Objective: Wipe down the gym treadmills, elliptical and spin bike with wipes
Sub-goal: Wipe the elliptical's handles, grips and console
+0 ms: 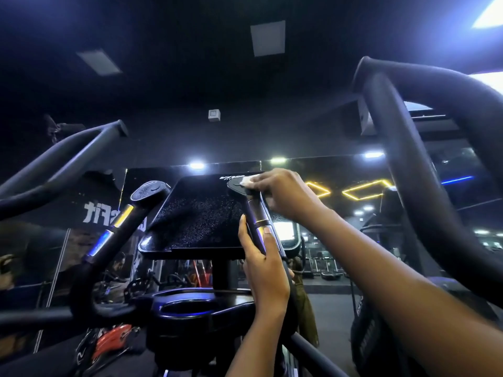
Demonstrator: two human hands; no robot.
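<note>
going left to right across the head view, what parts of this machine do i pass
left outer handlebar, left inner grip, console, right inner grip, right outer handlebar; left hand, right hand and wipe overlap that grip, omitted

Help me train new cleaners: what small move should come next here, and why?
Probably slide the wipe down the handle: it rests only on the top cap, so the shaft below is likely unwiped.
</note>
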